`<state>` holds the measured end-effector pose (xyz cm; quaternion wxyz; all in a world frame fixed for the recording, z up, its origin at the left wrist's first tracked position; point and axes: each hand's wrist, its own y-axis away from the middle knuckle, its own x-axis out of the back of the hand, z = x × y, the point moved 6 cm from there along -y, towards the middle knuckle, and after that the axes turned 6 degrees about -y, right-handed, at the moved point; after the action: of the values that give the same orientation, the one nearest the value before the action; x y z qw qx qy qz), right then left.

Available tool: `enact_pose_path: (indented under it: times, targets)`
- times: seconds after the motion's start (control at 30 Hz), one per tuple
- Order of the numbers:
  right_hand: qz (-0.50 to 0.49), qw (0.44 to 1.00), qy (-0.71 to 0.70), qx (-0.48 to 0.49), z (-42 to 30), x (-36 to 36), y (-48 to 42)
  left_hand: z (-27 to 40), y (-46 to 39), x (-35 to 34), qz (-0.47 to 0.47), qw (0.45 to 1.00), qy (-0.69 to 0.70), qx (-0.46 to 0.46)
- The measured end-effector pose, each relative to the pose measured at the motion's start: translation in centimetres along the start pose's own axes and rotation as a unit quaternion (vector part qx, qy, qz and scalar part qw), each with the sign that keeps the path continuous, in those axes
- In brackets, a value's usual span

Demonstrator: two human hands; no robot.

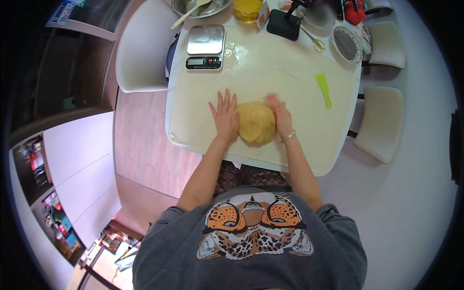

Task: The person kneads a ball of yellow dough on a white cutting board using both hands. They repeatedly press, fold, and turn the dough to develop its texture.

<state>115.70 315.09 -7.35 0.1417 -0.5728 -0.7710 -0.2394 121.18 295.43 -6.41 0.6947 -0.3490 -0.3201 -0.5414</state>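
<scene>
A round, flattened lump of yellow dough (pixel 256 122) lies on a cream mat (pixel 195 105) near the table's front edge. My left hand (pixel 225 116) rests flat at the dough's left side, fingers spread and pointing away from me, the hand's inner edge against it. At the right side, my right hand (pixel 281 113) touches the dough with its palm side; its fingertips are blurred, and a bracelet sits on that wrist. Neither hand grasps the dough. A green silicone brush or scraper (pixel 323 90) lies to the right of my right hand.
A digital kitchen scale (pixel 204 47) stands at the mat's back left. Behind are a metal bowl (pixel 217 8) with a spatula (pixel 188 13), a container of yellow liquid (pixel 247 10), a black stand (pixel 283 25), scissors (pixel 318 45) and a strainer-like basket (pixel 347 44). Chairs flank the table.
</scene>
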Motion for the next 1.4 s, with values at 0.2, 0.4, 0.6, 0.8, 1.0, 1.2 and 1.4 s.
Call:
enact_pose_path:
  times: [0.2,0.4,0.6,0.8,1.0,1.2,1.4]
  targets:
    - [0.119,0.987,-0.109,0.015,2.6,-1.5,2.8,0.5,1.2,-2.8,-0.048,0.942,0.324,0.075]
    - [0.010,0.930,-0.346,0.123,-6.8,1.7,1.2,5.7,-3.7,4.7,0.037,0.877,0.477,-0.038]
    - [-0.085,0.863,-0.481,0.130,-4.9,4.8,-5.3,5.3,-6.7,5.8,-0.005,0.915,0.390,-0.100]
    - [0.145,0.963,-0.225,0.000,-3.0,2.6,-11.0,0.7,-8.9,0.1,0.015,0.953,0.269,0.138]
    - [-0.039,0.997,0.064,-0.029,-9.4,0.2,-4.5,4.4,-5.3,0.5,0.024,0.984,0.151,0.094]
    - [0.082,0.983,0.093,0.138,-7.5,-0.3,-2.7,4.9,-4.7,0.9,0.037,0.992,0.118,-0.021]
    - [0.071,0.993,-0.069,0.059,-6.8,2.9,-6.5,1.5,-5.0,0.8,0.064,0.806,0.517,0.281]
